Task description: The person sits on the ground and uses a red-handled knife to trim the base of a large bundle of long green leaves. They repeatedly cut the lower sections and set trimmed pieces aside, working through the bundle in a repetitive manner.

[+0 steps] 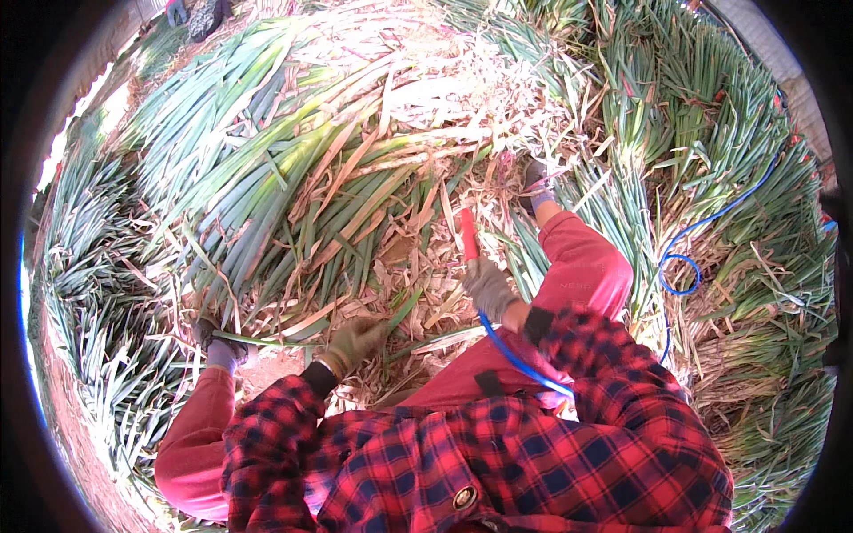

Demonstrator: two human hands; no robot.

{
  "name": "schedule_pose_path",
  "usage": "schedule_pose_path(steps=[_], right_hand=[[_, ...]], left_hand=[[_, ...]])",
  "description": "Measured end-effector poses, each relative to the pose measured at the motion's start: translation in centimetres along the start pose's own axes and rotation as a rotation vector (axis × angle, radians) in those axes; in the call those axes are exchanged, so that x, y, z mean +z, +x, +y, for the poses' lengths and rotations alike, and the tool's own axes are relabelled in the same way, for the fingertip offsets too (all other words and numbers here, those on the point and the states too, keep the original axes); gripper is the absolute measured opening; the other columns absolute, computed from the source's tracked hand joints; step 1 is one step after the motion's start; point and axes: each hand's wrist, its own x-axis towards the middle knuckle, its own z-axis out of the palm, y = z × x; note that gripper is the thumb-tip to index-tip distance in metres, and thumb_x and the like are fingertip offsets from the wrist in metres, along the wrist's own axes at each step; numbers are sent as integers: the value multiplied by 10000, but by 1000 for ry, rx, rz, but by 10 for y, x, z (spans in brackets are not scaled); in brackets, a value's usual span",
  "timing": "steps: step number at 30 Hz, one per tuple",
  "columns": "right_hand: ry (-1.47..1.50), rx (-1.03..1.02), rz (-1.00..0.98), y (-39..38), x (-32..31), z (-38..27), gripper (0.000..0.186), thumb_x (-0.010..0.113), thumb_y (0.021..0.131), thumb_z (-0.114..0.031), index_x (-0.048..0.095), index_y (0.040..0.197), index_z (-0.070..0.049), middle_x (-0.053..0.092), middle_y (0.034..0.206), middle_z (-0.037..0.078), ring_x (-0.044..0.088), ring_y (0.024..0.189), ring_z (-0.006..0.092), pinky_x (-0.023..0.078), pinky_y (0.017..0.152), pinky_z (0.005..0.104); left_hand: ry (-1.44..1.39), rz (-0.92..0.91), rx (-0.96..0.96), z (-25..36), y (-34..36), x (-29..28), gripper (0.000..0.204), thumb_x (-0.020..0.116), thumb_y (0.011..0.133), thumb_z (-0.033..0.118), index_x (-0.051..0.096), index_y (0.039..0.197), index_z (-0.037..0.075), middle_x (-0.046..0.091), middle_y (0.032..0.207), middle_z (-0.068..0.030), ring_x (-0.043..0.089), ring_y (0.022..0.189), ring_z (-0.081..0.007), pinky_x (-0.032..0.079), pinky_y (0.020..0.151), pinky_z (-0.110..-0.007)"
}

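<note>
My left hand [354, 345], in a soiled work glove, is low over the litter between my legs. Its fingers are curled, and a green onion leaf [405, 309] sticks out of them to the upper right. In a grey glove, my right hand [489, 286] is wrapped round a red, tube-shaped air nozzle [468, 233] that points away from me. A blue hose [515, 357] runs from below that hand towards my lap. Just beyond both hands lies a big heap of long green onions [267, 209], their green tops to the left and pale ends to the right.
Dry, peeled leaves [418, 258] cover the ground between my feet. More onion bunches [711, 98] are stacked along the right side, with a looped blue hose [682, 274] across them. Another onion pile [98, 258] lies at the left. Part of a person [176, 11] shows at the far left.
</note>
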Motion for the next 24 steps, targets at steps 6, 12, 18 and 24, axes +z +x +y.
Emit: schedule_pose_path(steps=[6, 12, 18, 24], right_hand=[[19, -199, -479, -85, 13, -109, 387, 583, 844, -290, 450, 1143, -84, 582, 837, 206, 609, 747, 383, 487, 654, 467], [-354, -360, -279, -49, -27, -143, 903, 744, 688, -467, 389, 1347, 38, 558, 1145, 252, 601, 986, 404, 502, 821, 464], [-119, -76, -508, -1, 25, -136, 880, 775, 674, -406, 378, 1314, 51, 594, 1101, 281, 613, 996, 399, 505, 825, 430], [127, -67, -305, 2, 68, -113, 788, 785, 683, -345, 412, 1269, 25, 617, 1012, 278, 629, 934, 398, 505, 813, 426]], left_hand=[[-695, 121, 163, 58, 55, 7, 398, 621, 885, 297, 588, 1122, -20, 653, 1003, -169, 655, 844, -260, 537, 799, -405], [-789, 253, 81, 50, 73, 5, 269, 667, 843, 198, 627, 960, -41, 650, 815, -104, 641, 703, -237, 532, 671, -359], [-319, 371, 168, 74, 89, 8, 358, 693, 850, 368, 662, 901, 15, 631, 814, -57, 604, 678, -162, 496, 611, -329], [-355, 376, 36, 87, 84, 1, 346, 681, 865, 321, 669, 936, -17, 640, 834, -70, 607, 734, -161, 492, 627, -321]])
